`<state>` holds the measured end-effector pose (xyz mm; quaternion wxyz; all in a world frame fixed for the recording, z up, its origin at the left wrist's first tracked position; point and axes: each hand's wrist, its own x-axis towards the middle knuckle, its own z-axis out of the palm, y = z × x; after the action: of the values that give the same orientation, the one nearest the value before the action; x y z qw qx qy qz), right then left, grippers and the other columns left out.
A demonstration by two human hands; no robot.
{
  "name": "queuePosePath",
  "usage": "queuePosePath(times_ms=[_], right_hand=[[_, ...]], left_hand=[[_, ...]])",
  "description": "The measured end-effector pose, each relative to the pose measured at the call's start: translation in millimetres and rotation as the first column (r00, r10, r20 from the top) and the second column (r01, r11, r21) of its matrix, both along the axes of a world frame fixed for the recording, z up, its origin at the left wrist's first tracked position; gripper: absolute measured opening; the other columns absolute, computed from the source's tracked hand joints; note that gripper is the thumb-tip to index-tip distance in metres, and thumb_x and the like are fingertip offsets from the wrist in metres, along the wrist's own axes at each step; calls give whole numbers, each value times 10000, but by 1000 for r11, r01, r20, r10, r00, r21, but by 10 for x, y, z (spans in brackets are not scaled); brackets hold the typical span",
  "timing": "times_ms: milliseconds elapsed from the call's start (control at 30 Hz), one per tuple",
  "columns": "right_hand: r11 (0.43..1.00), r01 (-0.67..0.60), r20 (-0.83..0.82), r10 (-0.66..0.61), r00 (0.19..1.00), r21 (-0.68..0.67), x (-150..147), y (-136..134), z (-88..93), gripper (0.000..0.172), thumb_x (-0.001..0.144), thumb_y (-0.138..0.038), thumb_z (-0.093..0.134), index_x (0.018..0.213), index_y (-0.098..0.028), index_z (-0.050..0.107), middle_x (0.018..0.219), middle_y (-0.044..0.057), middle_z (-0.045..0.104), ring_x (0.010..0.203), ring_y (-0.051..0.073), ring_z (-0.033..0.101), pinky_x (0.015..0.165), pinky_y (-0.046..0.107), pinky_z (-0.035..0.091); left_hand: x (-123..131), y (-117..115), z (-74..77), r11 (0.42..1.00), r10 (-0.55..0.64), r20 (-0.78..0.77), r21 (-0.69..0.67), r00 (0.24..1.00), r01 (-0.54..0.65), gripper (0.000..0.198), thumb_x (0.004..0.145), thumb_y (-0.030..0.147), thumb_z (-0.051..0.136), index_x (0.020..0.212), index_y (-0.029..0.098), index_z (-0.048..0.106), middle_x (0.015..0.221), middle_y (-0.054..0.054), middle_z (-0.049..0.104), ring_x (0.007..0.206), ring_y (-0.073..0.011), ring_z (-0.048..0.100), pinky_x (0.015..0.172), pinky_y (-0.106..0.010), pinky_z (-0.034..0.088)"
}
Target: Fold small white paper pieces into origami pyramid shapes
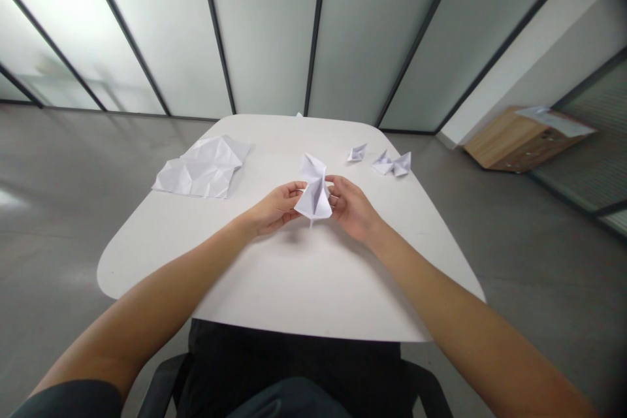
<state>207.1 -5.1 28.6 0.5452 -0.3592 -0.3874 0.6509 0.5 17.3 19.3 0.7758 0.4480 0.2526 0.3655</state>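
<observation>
A folded white paper piece (314,191) is held up over the middle of the table, its flaps fanned out above and below a narrow waist. My left hand (280,208) grips its left side, fingers closed on the paper. On the opposite side my right hand (353,209) pinches the right edge; some of its fingertips are hidden behind the paper. A thin point sticks out below the lower flap. The piece casts a soft shadow on the white table (313,287).
Creased, unfolded paper sheets (203,168) lie at the table's left. Toward the right rear sit a small paper boat (357,153) and a folded double paper shape (392,164). A wooden cabinet (524,137) stands beyond at right, and frosted glass panels (264,26) rise behind the table.
</observation>
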Motion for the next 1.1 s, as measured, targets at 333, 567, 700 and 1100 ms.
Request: queuePosePath(times_ms=[333, 567, 700, 1100], right_hand=[[994, -101, 34, 103, 994, -53, -45, -47, -54, 559, 636, -401, 989, 1034, -226, 637, 815, 0, 724, 698, 176, 670, 653, 294, 522], [985, -170, -10, 170, 985, -30, -71, -58, -52, 500, 614, -300, 1004, 954, -229, 644, 802, -27, 699, 757, 163, 683, 756, 306, 553], [988, -156, -27, 156, 987, -9, -77, -55, -64, 467, 623, -298, 1001, 930, -224, 656, 820, -23, 695, 762, 148, 668, 748, 288, 550], [982, -190, -18, 191, 981, 15, 21, -37, -22, 315, 696, -348, 961, 828, -210, 711, 843, -12, 690, 754, 137, 630, 742, 288, 541]], left_hand=[[64, -72, -38, 998, 24, -82, 59, 996, -19, 414, 810, 402, 840, 1089, 165, 646, 1028, -46, 669, 901, -132, 658, 858, -274, 502], [77, -83, 5, 999, 5, 16, 38, 1000, -6, 507, 757, 297, 882, 1187, 182, 639, 1085, -75, 728, 875, -151, 692, 825, -279, 512], [64, -74, 15, 999, 31, 35, 34, 999, -32, 449, 750, 253, 880, 1144, 168, 682, 1069, -70, 745, 837, -133, 688, 805, -261, 507], [26, -44, 43, 999, -29, 69, -22, 997, 31, 378, 841, 339, 819, 1154, 153, 715, 1051, -89, 752, 810, -139, 688, 776, -251, 524]])
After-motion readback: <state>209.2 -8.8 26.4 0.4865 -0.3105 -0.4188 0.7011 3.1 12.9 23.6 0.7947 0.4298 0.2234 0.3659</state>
